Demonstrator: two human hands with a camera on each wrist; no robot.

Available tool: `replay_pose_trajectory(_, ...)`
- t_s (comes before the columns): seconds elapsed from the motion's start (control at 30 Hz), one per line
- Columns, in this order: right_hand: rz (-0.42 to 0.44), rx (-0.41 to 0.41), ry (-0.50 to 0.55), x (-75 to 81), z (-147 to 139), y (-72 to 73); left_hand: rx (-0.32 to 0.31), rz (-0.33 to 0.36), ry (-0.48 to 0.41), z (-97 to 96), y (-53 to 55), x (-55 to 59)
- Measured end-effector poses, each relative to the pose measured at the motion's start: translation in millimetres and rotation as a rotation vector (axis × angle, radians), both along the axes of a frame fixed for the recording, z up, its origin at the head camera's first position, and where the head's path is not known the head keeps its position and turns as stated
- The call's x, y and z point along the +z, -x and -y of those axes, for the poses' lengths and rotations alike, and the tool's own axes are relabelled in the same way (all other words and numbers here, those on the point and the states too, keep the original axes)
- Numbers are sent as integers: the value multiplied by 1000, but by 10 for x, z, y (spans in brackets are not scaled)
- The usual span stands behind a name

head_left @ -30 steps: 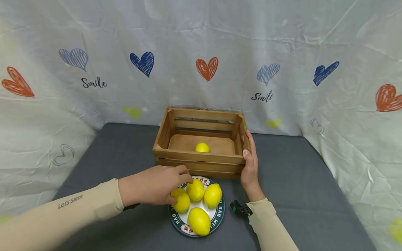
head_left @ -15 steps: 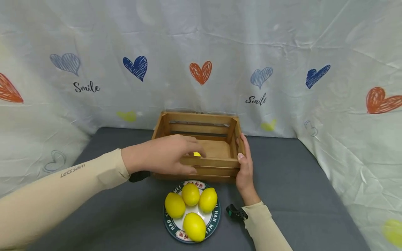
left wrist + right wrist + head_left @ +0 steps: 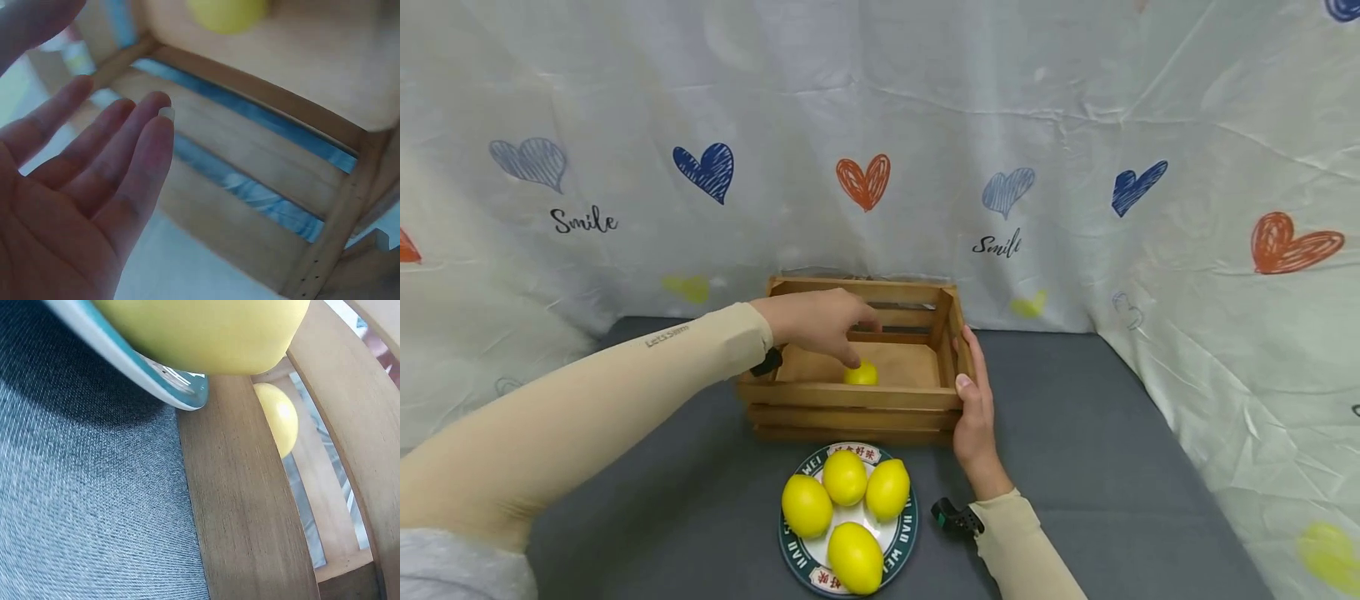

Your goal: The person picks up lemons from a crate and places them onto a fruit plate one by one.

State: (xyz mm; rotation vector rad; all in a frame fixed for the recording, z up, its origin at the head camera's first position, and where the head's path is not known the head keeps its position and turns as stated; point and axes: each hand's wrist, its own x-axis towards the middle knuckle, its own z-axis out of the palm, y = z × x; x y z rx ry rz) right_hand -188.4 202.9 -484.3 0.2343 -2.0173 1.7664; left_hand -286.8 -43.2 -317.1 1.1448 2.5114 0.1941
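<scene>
My left hand point(image 3: 823, 323) is over the inside of a slatted wooden crate point(image 3: 857, 417). In the left wrist view its palm is bare and its fingers point(image 3: 140, 169) are extended, holding nothing. One lemon point(image 3: 861, 373) lies on the crate floor; the thumb appears close above it in the head view, and whether they touch I cannot tell. My right hand point(image 3: 977, 425) grips the crate's right side, thumb on the front corner and fingers along the outer side. The right wrist view does not show that hand.
Close in front of the crate stands a round plate point(image 3: 787, 546) with a green patterned rim, bearing several lemons point(image 3: 856, 558). A dark grey cloth point(image 3: 1097, 467) covers the table. Behind hangs a white curtain point(image 3: 790, 100) printed with hearts.
My left hand has moved from the lemons on the plate, up over the crate's front edge and into the space above its floor. The right hand has kept its hold on the crate.
</scene>
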Motion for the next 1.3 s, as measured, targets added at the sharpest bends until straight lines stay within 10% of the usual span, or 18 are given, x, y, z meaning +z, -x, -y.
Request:
replay_pose_trajectory(0.47, -9, 28, 13, -59, 67, 1, -69, 145, 267, -253, 176, -390)
replay_pose_trajectory(1.3, -30, -3, 3, -19, -9, 7, -169, 161, 362, -507, 337, -621)
